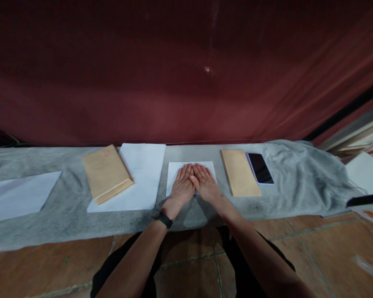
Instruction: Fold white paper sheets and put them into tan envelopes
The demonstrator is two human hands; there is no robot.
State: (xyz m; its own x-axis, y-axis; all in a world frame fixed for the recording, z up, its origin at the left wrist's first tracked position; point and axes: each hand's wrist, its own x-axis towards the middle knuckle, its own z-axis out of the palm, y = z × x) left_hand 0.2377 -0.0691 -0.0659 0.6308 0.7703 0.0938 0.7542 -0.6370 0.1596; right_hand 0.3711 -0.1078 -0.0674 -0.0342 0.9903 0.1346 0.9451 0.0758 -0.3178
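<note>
Both palms press flat on a small white sheet of paper (171, 174), which looks folded, in the middle of the grey cloth. My left hand (183, 184) lies with its fingers stretched toward the far edge, a dark watch (162, 218) on its wrist. Beside it, touching at the thumbs and fingers, my right hand (204, 182) is also flat and straight-fingered. The hands hide most of the sheet. Just right of them lies a brown paper envelope (240, 173), or a thin stack of them.
A phone (260, 168) lies right of the envelope. To the left, a stack of brown envelopes (107, 171) rests on white paper sheets (144, 178); more white paper (20, 196) is farther left. A dark red wall (174, 111) rises behind the grey cloth (311, 178). Tiled floor (186, 256) is below.
</note>
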